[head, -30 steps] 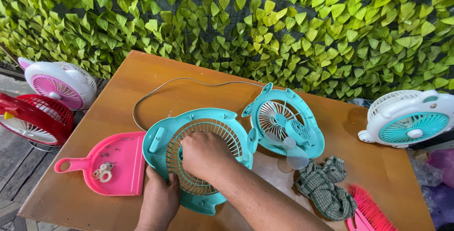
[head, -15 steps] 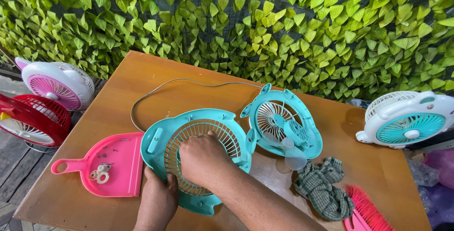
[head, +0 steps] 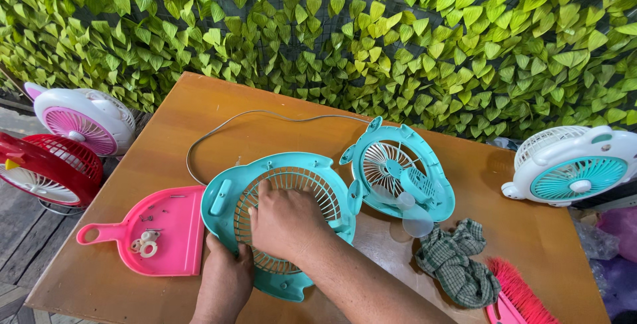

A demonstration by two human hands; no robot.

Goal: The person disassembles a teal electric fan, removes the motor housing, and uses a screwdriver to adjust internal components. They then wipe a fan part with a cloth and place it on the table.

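The teal fan grille (head: 282, 221) is being gripped near the bench's (head: 199, 108) front edge. Right hand (head: 285, 224) is being pressed flat on it; left hand (head: 225, 284) is being clamped on its rim.

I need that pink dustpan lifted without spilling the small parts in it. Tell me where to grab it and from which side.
Grip the pink dustpan by its handle, coming from the table's left edge. The handle sticks out that way, bare and free of both hands, while the white rings and screws lie loose in the flat tray. Keeping it level should probably hold them in.
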